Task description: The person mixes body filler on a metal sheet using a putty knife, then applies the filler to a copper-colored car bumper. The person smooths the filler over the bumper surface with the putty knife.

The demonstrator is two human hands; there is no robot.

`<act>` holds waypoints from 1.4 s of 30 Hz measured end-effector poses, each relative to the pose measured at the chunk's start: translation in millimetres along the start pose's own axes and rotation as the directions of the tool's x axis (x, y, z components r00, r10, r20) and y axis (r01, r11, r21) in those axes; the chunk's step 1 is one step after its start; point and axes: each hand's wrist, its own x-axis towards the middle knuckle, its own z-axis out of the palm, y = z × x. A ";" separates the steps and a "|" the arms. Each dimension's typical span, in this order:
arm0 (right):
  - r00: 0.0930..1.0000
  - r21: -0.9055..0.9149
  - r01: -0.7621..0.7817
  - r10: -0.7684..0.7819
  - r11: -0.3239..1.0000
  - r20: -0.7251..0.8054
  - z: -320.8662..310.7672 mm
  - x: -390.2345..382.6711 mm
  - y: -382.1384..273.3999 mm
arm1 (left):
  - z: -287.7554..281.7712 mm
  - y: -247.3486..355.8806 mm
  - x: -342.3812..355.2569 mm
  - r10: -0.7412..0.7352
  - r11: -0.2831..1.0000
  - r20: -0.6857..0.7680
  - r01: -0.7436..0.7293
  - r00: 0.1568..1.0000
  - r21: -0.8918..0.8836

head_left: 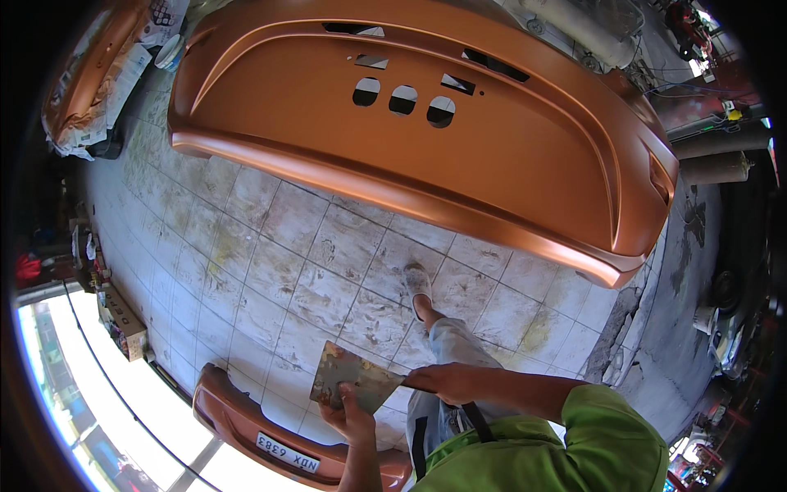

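Observation:
My left hand point(352, 416) holds a flat, square board point(369, 379) by its near left side, thumb pressed on top. Grey and brownish smears mark the board's face. At its right corner is my right hand point(443, 381), fingers closed together and pointing left. Whatever those fingers grip, if anything, is too small and dark to make out. Beyond my hands stands a large copper-orange car panel point(328, 90), shaped like a bumper, with several rounded and slot-like openings.
Behind my left hand lies a reddish-brown bumper point(238, 414) with a white licence plate point(288, 453). A cardboard box point(123, 324) sits at the left. Far left are a partly paper-covered orange part point(86, 90) and a white bucket point(170, 52). Stained tiles point(328, 246) cover the floor; cylinders point(713, 168) lie right.

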 end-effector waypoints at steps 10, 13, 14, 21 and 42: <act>0.839 -0.258 0.060 -0.189 0.964 -0.510 -95.6 70.0 30.8 | 21.0 21.1 106.4 -0.128 0.788 0.369 -0.131 0.920 0.601; 0.865 -0.327 0.073 -0.223 0.942 -0.449 -121.8 86.6 8.7 | 35.8 26.2 108.6 -0.062 0.751 0.449 -0.255 0.891 0.609; 0.876 -0.333 0.086 -0.230 0.939 -0.423 -123.2 91.3 2.8 | 43.5 31.9 109.6 -0.036 0.758 0.429 -0.255 0.903 0.601; 0.980 -0.283 0.080 -0.127 0.956 -0.155 -44.5 126.1 1.0 | 39.7 47.6 159.8 0.171 0.844 0.315 -0.303 0.934 0.442; 0.895 -0.232 -0.298 0.186 0.926 -0.406 31.9 299.2 -62.4 | -145.4 39.7 316.3 -0.501 0.838 0.208 0.531 0.840 -0.124</act>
